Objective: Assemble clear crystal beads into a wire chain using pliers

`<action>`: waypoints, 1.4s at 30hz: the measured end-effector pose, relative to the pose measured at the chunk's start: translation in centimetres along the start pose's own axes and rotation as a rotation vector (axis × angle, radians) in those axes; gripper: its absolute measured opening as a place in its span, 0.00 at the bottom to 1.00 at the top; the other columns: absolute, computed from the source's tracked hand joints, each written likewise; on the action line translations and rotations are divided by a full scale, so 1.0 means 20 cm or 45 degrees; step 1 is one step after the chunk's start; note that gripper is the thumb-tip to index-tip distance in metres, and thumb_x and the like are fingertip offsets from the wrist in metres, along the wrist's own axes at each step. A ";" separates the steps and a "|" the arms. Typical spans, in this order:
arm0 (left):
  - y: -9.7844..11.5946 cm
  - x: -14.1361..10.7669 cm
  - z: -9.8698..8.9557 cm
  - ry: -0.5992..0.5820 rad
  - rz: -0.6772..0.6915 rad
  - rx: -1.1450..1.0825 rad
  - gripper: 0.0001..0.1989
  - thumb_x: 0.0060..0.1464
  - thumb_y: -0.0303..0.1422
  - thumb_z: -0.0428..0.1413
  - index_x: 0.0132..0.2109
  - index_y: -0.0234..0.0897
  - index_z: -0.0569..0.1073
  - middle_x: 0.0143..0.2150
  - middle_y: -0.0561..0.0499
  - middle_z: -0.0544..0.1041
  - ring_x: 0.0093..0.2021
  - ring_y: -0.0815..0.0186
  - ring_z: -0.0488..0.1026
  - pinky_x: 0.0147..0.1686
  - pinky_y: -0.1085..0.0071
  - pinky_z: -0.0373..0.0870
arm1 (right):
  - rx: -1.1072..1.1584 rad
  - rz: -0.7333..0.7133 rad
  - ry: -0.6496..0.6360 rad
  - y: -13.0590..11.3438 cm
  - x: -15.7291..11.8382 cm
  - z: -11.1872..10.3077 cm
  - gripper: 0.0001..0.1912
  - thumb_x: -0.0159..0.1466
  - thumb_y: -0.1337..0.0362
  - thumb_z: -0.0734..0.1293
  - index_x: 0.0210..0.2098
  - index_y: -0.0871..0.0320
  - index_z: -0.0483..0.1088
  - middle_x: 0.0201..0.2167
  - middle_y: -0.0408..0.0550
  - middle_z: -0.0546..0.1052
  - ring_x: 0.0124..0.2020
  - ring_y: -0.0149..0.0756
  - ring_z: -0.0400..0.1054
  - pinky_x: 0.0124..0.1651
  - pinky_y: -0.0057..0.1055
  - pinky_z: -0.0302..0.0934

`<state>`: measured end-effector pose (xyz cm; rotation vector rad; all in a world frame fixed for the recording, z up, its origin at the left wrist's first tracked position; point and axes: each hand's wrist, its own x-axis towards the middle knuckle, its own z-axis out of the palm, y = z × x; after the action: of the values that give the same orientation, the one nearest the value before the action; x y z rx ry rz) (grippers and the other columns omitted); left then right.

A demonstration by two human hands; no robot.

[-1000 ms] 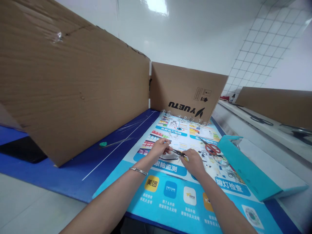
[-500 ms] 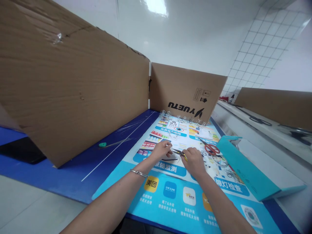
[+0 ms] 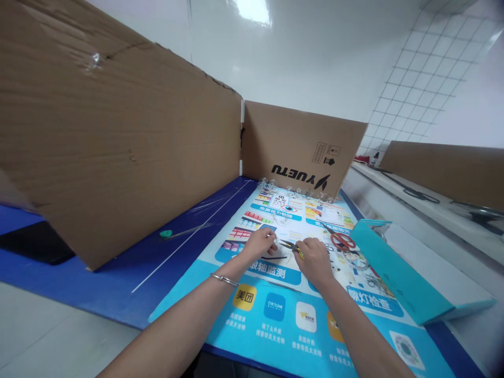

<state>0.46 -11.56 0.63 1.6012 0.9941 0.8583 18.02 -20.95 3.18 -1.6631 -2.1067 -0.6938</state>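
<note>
The small pliers (image 3: pixel 290 245) lie between your hands, their long axis running roughly left to right. The dark tips point left and slightly far, toward your left hand (image 3: pixel 258 244); the yellow grips run right and near into your right hand (image 3: pixel 314 261), which is closed around them. Your left hand sits just left of the tips, its fingers pinched on something too thin to make out, so you cannot tell whether the tips touch it. The two hands are close but apart.

A thin black curve (image 3: pixel 275 258), perhaps wire, lies just below your left hand on a printed poster (image 3: pixel 232 320), which covers the blue desk (image 3: pixel 118 286). Red-handled scissors (image 3: pixel 342 241) lie to the right of your right hand, and a teal folder (image 3: pixel 397 268) lies beyond them at the desk's right edge. Clear plastic scraps (image 3: pixel 295 192) line the poster's far edge, against a cardboard panel (image 3: pixel 303 147) printed YUETU. A larger cardboard panel (image 3: pixel 118 142) leans in on the left, above a small green-ended rod (image 3: pixel 167 233) and a black slab (image 3: pixel 35 247). A bangle (image 3: pixel 224 280) circles your left wrist.
</note>
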 end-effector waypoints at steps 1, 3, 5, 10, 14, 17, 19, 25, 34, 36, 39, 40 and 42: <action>0.00 0.00 0.00 0.004 -0.004 0.008 0.09 0.52 0.36 0.49 0.35 0.34 0.67 0.25 0.49 0.76 0.19 0.70 0.72 0.16 0.80 0.61 | -0.008 -0.008 -0.004 0.00 0.00 0.00 0.08 0.61 0.61 0.60 0.36 0.57 0.67 0.32 0.49 0.66 0.38 0.39 0.56 0.40 0.34 0.47; 0.00 0.00 0.00 0.008 -0.009 0.019 0.09 0.51 0.36 0.49 0.34 0.34 0.68 0.25 0.49 0.76 0.19 0.69 0.72 0.16 0.80 0.61 | -0.024 -0.034 -0.015 -0.01 0.00 -0.01 0.08 0.61 0.61 0.60 0.36 0.57 0.67 0.33 0.49 0.66 0.38 0.39 0.56 0.40 0.34 0.46; 0.00 0.00 0.00 0.009 -0.013 0.027 0.09 0.51 0.36 0.49 0.34 0.34 0.68 0.24 0.50 0.76 0.19 0.69 0.72 0.16 0.80 0.61 | -0.036 -0.066 -0.023 -0.01 0.00 -0.02 0.08 0.61 0.61 0.60 0.37 0.57 0.67 0.33 0.49 0.66 0.38 0.39 0.56 0.40 0.34 0.46; 0.00 0.01 -0.01 0.006 -0.032 0.032 0.09 0.51 0.35 0.49 0.34 0.34 0.68 0.24 0.50 0.76 0.18 0.70 0.71 0.16 0.80 0.60 | -0.070 -0.114 -0.013 -0.02 0.00 -0.03 0.09 0.61 0.61 0.60 0.38 0.57 0.67 0.32 0.50 0.66 0.38 0.39 0.55 0.40 0.35 0.46; 0.00 0.01 -0.01 0.003 -0.062 0.016 0.08 0.51 0.34 0.49 0.34 0.33 0.68 0.23 0.50 0.76 0.18 0.70 0.71 0.16 0.81 0.60 | -0.100 -0.160 0.005 -0.03 0.00 -0.04 0.08 0.61 0.62 0.61 0.39 0.57 0.67 0.31 0.49 0.66 0.37 0.39 0.55 0.39 0.34 0.46; 0.00 0.01 -0.01 0.004 -0.084 -0.005 0.07 0.50 0.33 0.49 0.34 0.33 0.68 0.23 0.50 0.75 0.18 0.70 0.71 0.16 0.81 0.60 | -0.108 -0.174 0.014 -0.03 0.01 -0.05 0.08 0.61 0.63 0.60 0.39 0.56 0.67 0.31 0.49 0.66 0.37 0.38 0.56 0.39 0.34 0.46; 0.00 0.01 -0.01 0.004 -0.096 -0.020 0.07 0.49 0.32 0.49 0.34 0.33 0.68 0.22 0.50 0.75 0.17 0.70 0.71 0.15 0.81 0.60 | -0.108 -0.182 0.018 -0.04 0.01 -0.06 0.08 0.61 0.63 0.60 0.39 0.56 0.67 0.30 0.49 0.66 0.36 0.38 0.56 0.39 0.34 0.46; 0.00 0.00 -0.02 -0.007 -0.125 -0.078 0.07 0.49 0.31 0.49 0.33 0.33 0.69 0.22 0.50 0.75 0.17 0.70 0.70 0.14 0.80 0.58 | -0.112 -0.200 0.030 -0.05 0.01 -0.06 0.08 0.62 0.63 0.59 0.38 0.56 0.68 0.29 0.49 0.65 0.36 0.38 0.55 0.38 0.34 0.46; 0.01 -0.01 -0.02 -0.055 -0.163 -0.214 0.08 0.47 0.33 0.50 0.33 0.32 0.69 0.22 0.49 0.75 0.17 0.71 0.69 0.14 0.80 0.56 | -0.128 -0.207 0.036 -0.05 0.00 -0.07 0.08 0.63 0.63 0.57 0.36 0.57 0.67 0.28 0.49 0.65 0.35 0.37 0.55 0.38 0.34 0.45; 0.02 -0.02 -0.02 -0.074 -0.170 -0.255 0.09 0.47 0.34 0.51 0.33 0.32 0.69 0.23 0.49 0.75 0.17 0.71 0.69 0.14 0.80 0.56 | -0.134 -0.210 0.037 -0.05 0.01 -0.07 0.09 0.63 0.64 0.57 0.36 0.57 0.67 0.28 0.49 0.65 0.35 0.37 0.55 0.37 0.34 0.45; 0.03 -0.02 -0.02 -0.099 -0.177 -0.310 0.09 0.47 0.34 0.51 0.34 0.32 0.69 0.23 0.49 0.75 0.18 0.71 0.69 0.15 0.81 0.55 | -0.149 -0.215 0.049 -0.05 0.01 -0.08 0.08 0.63 0.64 0.57 0.36 0.56 0.67 0.28 0.48 0.65 0.35 0.37 0.55 0.37 0.34 0.45; 0.03 -0.02 -0.03 -0.105 -0.179 -0.325 0.09 0.46 0.34 0.51 0.34 0.32 0.69 0.23 0.49 0.74 0.18 0.71 0.69 0.15 0.81 0.55 | -0.157 -0.220 0.053 -0.05 0.01 -0.08 0.08 0.63 0.65 0.57 0.36 0.56 0.67 0.28 0.48 0.65 0.34 0.37 0.55 0.37 0.34 0.45; 0.03 -0.03 -0.03 -0.116 -0.181 -0.353 0.09 0.46 0.34 0.52 0.33 0.33 0.69 0.23 0.50 0.74 0.19 0.71 0.69 0.15 0.81 0.54 | -0.178 -0.231 0.058 -0.04 0.01 -0.08 0.08 0.63 0.66 0.57 0.36 0.56 0.67 0.28 0.48 0.65 0.34 0.37 0.55 0.38 0.34 0.45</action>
<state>-0.22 -11.89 1.40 1.3068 0.8720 0.7819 17.09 -21.93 4.41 -1.5209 -2.2410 -0.9458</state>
